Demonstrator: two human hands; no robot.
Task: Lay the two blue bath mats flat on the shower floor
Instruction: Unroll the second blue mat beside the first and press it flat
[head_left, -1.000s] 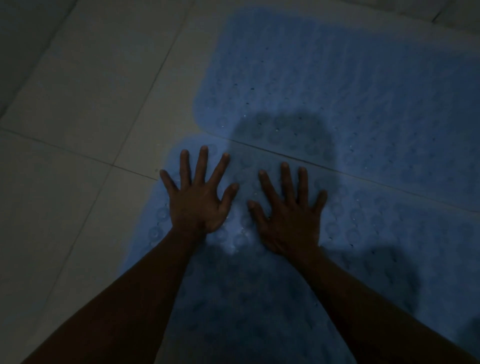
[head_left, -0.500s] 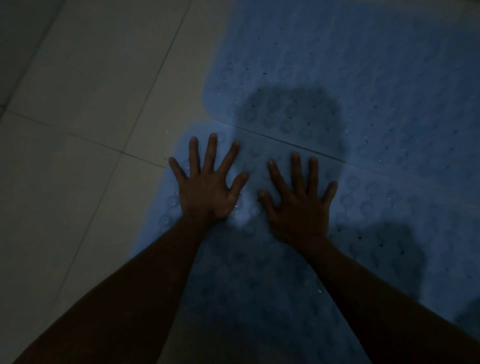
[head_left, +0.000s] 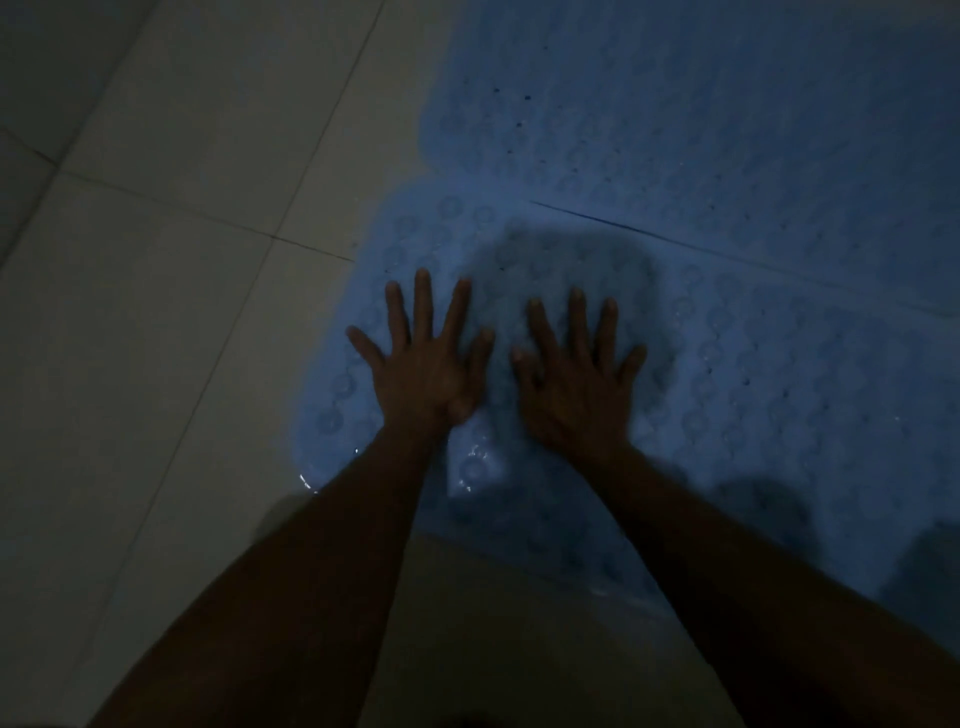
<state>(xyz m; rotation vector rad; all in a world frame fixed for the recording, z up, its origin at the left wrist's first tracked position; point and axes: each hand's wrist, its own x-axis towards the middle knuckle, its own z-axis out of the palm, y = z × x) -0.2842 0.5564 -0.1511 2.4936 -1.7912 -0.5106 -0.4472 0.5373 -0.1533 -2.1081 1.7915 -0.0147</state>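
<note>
Blue bath mats lie side by side on the shower floor, both hands pressing the nearer one

Pale floor tiles (head_left: 156, 322) at left; then the near mat (head_left: 753, 415), its rounded corner by the left hand (head_left: 421, 374), and the right hand (head_left: 576, 395) just beside it, both grips spread flat, holding nothing. The far mat (head_left: 727, 130) meets its upper edge. They look soft, floppy, wet and probably slippery; take an edge or corner to shift one

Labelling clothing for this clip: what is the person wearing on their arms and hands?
Nothing visible: the left hand and right hand are bare, with no gloves, rings or watch discernible in the dim light. Both forearms are bare, with no sleeves in view.
</note>
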